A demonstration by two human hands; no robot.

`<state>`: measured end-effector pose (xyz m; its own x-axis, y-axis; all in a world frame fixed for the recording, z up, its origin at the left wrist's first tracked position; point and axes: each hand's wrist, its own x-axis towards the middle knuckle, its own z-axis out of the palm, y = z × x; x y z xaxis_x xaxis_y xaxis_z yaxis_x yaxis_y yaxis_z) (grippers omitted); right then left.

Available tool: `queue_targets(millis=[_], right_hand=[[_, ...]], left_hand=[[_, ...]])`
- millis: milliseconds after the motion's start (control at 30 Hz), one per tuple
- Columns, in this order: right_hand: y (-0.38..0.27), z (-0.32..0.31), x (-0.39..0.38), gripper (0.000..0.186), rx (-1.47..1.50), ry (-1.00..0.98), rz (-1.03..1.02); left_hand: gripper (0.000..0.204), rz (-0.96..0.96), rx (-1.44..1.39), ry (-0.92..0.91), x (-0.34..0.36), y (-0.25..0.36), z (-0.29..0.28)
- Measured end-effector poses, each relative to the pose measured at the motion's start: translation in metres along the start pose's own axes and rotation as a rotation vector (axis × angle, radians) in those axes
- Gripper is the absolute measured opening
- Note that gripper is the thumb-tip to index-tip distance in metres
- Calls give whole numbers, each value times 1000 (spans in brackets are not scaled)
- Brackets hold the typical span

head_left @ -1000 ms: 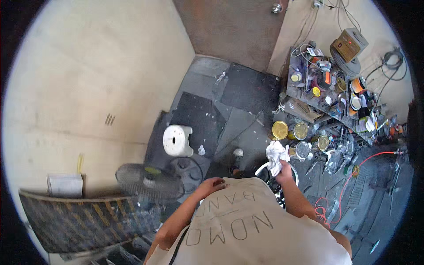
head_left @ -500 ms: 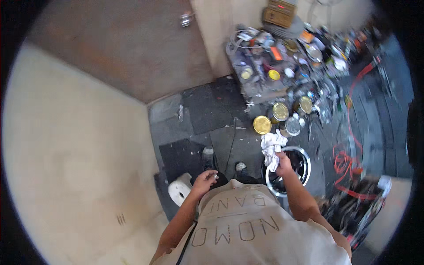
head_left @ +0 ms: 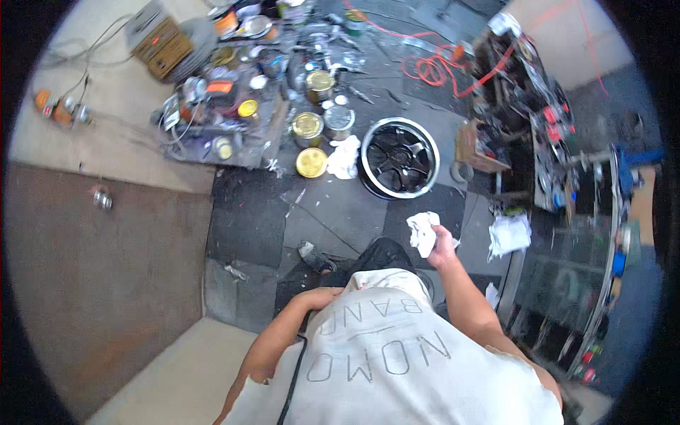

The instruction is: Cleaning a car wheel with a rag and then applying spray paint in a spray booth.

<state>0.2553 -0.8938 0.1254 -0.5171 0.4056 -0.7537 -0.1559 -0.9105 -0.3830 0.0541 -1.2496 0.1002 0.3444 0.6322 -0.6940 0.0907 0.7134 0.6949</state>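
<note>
We find the right hand (head_left: pixel 443 247) pinching a crumpled white cloth (head_left: pixel 423 234) between body and wheel (head_left: pixel 400 158), apparently to keep it off the floor (head_left: pixel 329 212); the left hand (head_left: pixel 324 298) lies against the shirt (head_left: pixel 397 347), finger closure undeterminable.

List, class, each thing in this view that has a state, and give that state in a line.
Right hand, closed on a cloth
White cloth, crumpled, held
Left hand, against the shirt; grip unclear
Wheel, lying down, spokes upward
Nearest gold-lidded can, upright, closed
Red hose, loosely coiled
Brown box, red light lit
</note>
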Motion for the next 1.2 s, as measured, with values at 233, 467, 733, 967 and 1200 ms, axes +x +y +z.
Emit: queue_targets(millis=[233, 467, 733, 967, 1200], right_hand=[[67, -57, -18, 44, 322, 39, -41], [112, -138, -5, 41, 405, 33, -4], [111, -192, -10, 41, 508, 173, -84], [107, -169, -33, 42, 627, 283, -378], [155, -114, -3, 47, 538, 441, -297]], left_hand=[[55, 19, 62, 46, -36, 12, -26], [42, -192, 453, 279, -48, 57, -17], [29, -47, 675, 290, -22, 89, -35], [17, 45, 979, -227, 52, 77, -130], [20, -196, 959, -203, 176, 55, -241]])
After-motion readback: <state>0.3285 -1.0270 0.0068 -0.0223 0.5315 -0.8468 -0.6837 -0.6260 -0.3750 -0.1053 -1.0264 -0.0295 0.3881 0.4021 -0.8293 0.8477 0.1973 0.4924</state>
